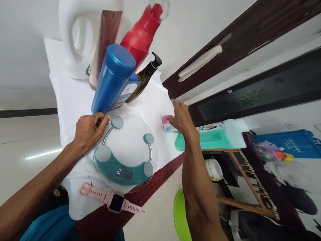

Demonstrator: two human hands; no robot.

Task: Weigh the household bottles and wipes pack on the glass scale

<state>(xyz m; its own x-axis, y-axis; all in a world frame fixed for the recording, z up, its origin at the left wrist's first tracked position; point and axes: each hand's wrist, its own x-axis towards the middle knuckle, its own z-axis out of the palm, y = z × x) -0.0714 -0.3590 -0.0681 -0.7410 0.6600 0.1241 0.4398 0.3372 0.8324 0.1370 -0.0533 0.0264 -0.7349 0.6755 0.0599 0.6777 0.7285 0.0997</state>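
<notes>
Round glass scale [127,147] flat on the white cloth [164,144], in front of the person, between the two forearms. Near-right rim reaches past the cloth, over the dark red patterned cover [160,172]. Being round, the plate has no long axis; its teal crescent runs left to right along the near side, hollow facing away from the person. Dark display window on the near side too; its lit marks too small to read.

Left hand [89,130] at the scale's far-left rim: fingers curled under, thumb laid toward the fingertip, close to the foot of the blue bottle [112,78]. Whether it pinches the glass, cannot tell.

Right hand [182,115] well apart from the scale, spread, forefinger stretched away, thumb out leftward over the pink end of a slim box [210,127]. Box's long axis runs left to right, pink end leftmost, middle hidden by hand and wrist. Contact with the thumb: cannot tell. Green bottle [210,140] just beside it, on the near side, drawn out the same way.

Pink-strapped watch [116,202] near the scale's near rim, strap stretched out, sloping down to the right, buckle end at left. Beyond the scale, beside the blue bottle: red bottle [140,33], dark pump bottle [144,78] with its spout to the right, white jug [75,63].
</notes>
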